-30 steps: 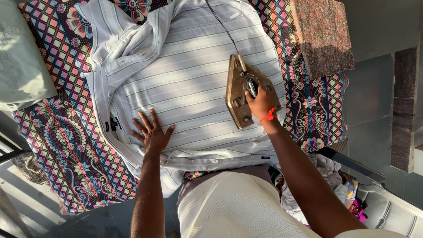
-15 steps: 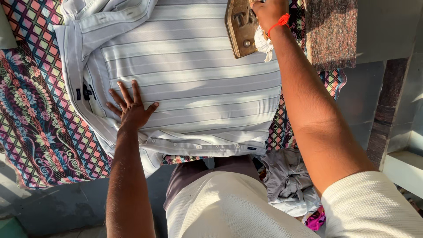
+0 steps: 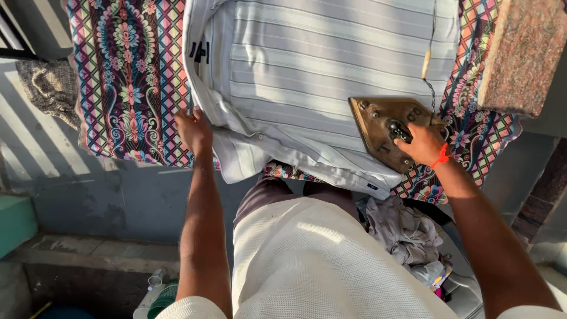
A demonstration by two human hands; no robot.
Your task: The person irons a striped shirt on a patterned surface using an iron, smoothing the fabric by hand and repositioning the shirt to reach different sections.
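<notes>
Scorching threatens the shirt, spread at upper centre over a patterned cloth, if the iron lingers. Right hand clamps its handle; left hand pinches the shirt's edge.

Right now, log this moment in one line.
left hand: grips striped shirt edge | right hand: holds brass iron on shirt

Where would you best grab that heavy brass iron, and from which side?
By the dark handle on top of the brass iron, coming down from above: its flat sole lies on the striped shirt, and the right hand grips there.
</notes>
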